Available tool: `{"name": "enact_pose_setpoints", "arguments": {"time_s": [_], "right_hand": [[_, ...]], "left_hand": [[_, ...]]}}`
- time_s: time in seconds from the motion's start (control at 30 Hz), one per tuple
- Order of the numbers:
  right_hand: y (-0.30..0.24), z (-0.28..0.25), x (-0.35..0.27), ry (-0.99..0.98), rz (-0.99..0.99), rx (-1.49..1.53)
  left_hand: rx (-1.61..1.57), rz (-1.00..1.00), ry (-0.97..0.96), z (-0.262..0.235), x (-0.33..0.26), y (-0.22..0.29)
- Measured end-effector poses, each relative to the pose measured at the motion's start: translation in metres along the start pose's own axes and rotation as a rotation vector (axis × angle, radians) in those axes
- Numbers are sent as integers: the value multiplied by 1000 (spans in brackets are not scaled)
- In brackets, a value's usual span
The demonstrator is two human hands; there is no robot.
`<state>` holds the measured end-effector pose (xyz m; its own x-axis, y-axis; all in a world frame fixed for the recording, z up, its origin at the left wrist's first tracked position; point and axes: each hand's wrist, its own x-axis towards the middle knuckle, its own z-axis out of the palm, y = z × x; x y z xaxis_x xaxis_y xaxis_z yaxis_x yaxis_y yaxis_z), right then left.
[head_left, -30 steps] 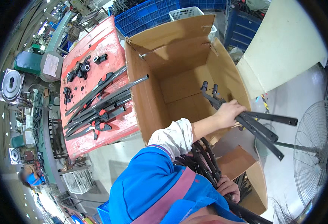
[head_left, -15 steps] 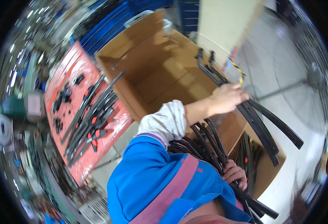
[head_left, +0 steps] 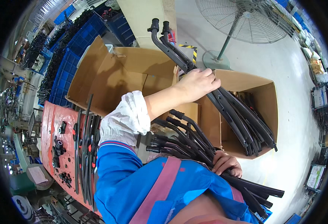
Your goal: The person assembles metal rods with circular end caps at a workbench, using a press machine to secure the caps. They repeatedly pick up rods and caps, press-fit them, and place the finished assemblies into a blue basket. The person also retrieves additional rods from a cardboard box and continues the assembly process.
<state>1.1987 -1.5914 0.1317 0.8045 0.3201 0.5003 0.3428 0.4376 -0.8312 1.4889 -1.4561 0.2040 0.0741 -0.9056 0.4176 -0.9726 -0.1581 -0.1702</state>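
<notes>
My left hand [head_left: 200,85] is closed around two curved black tubes [head_left: 223,104]. Their bent ends, tipped with round fittings, point up to the far left. The lower ends hang over the right cardboard box [head_left: 267,108], where more black tubes [head_left: 250,99] lie. Overlap hides whether the held tubes touch those. Against my chest, my right hand [head_left: 225,163] grips a bundle of similar black tubes [head_left: 194,143]. Its fingers wrap over the bundle, whose straight ends stick out at the lower right.
A larger open cardboard box [head_left: 93,80] stands to the left. Beside it, a red-covered table [head_left: 67,143] carries black rods [head_left: 85,156] and small black parts [head_left: 58,145]. Blue crates [head_left: 65,80] are stacked behind. A large floor fan [head_left: 244,16] stands at the back right.
The view has turned. My left hand has brought its two tubes over the right box, lower ends at its opening. My right hand keeps hold of the bundle.
</notes>
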Motion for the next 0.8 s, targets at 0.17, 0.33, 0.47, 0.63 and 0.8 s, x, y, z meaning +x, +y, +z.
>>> {"name": "enact_pose_setpoints", "arguments": {"time_s": [0.17,0.33,0.47,0.63,0.8], "right_hand": [[-22,0,-28,-100,-2,-43],[-33,-3,-49,-215,1,48],[-34,9,-51,-394,-9,136],[-34,51,-42,-619,88,254],[-14,128,-21,-923,192,376]], "left_hand": [[130,-51,-21,-35,-16,37],[215,-324,-257,-102,-64,92],[261,-536,-263,-163,-111,154],[355,-887,-306,-237,-195,257],[453,-1303,-424,-294,-295,392]]}}
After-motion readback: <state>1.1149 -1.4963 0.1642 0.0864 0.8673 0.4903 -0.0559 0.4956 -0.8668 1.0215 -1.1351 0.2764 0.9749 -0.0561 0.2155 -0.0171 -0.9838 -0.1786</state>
